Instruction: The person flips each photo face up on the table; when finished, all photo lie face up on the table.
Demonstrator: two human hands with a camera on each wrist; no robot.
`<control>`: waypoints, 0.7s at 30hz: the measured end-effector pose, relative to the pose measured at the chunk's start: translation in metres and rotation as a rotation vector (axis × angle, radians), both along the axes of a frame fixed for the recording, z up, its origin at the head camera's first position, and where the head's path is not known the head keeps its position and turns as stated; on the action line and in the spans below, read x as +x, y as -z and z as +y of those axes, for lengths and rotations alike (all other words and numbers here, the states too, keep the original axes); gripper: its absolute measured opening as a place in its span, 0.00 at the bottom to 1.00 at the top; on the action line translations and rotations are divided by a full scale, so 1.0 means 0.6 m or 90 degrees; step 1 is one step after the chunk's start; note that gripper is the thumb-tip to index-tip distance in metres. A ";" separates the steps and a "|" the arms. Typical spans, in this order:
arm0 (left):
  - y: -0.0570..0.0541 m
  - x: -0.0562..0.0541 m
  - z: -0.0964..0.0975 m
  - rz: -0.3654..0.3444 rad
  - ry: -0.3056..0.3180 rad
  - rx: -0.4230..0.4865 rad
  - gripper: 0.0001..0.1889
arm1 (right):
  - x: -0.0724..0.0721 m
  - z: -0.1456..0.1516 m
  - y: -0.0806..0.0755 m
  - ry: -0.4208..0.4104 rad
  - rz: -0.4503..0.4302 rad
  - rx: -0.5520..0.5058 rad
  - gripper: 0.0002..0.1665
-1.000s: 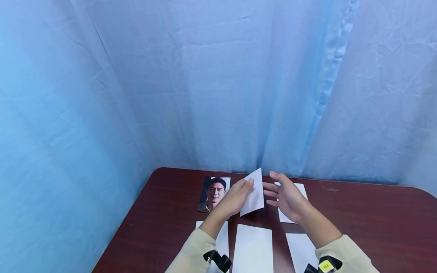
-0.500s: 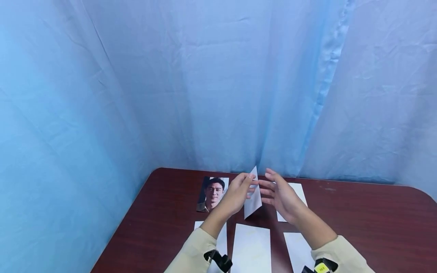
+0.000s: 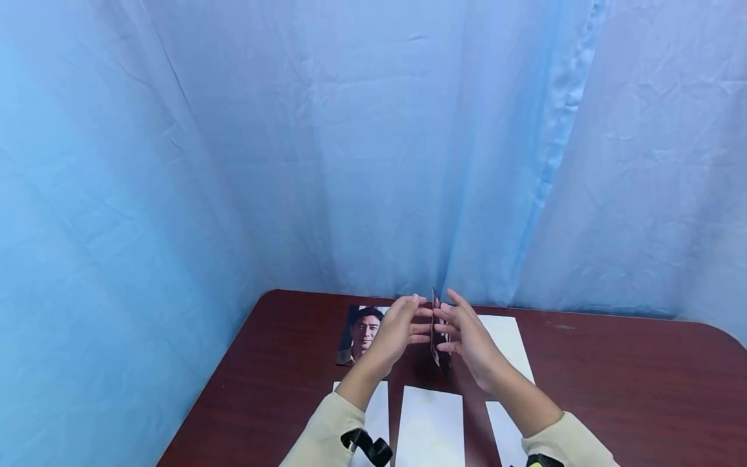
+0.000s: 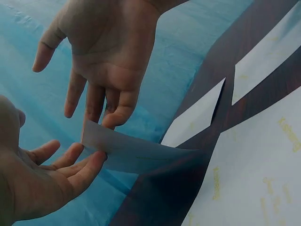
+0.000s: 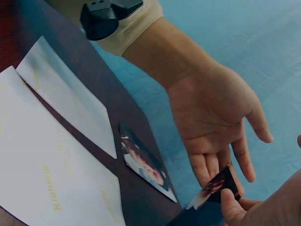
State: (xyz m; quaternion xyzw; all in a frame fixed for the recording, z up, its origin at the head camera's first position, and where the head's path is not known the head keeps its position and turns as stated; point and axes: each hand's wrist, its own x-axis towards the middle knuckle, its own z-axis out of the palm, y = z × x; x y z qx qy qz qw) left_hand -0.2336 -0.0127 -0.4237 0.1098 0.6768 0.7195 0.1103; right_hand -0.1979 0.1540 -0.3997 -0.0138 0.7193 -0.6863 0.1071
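A printed photo card [image 3: 441,363] stands on its edge between my two hands, nearly edge-on in the head view. My left hand [image 3: 392,334] touches it with extended fingertips, on the white back seen in the left wrist view. From the other side, the extended fingers of my right hand [image 3: 474,344] meet it. The dark picture side of the card [image 5: 217,186] appears in the right wrist view, with a right fingertip against it. Left of the hands, a portrait photo [image 3: 363,332] lies face up, partly covered by the left hand.
Several white-backed cards lie on the dark red table [image 3: 630,376]: one behind the right hand [image 3: 508,340], one at front middle [image 3: 430,425], and others partly under the forearms. A blue curtain [image 3: 373,162] hangs right behind the table's far edge.
The card has turned from showing its white side to nearly edge-on. My left thumb has come off its face, and my right fingers have moved left onto it.
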 end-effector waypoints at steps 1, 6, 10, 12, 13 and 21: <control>0.002 0.000 -0.001 -0.005 -0.006 -0.001 0.29 | -0.001 -0.003 0.004 0.002 0.001 0.002 0.43; 0.009 -0.001 -0.009 -0.017 -0.034 -0.027 0.28 | -0.014 -0.014 0.026 0.018 -0.002 -0.012 0.44; 0.016 -0.006 -0.016 -0.024 -0.053 -0.065 0.29 | -0.030 -0.022 0.051 0.024 -0.009 -0.026 0.46; 0.021 -0.008 -0.020 -0.031 -0.063 -0.081 0.30 | -0.038 -0.025 0.065 0.024 -0.020 -0.027 0.47; 0.025 -0.010 -0.021 -0.035 -0.066 -0.088 0.30 | -0.043 -0.027 0.072 0.024 -0.027 -0.027 0.48; 0.049 -0.014 -0.030 -0.077 -0.083 -0.146 0.31 | -0.073 -0.039 0.112 0.026 -0.078 -0.012 0.52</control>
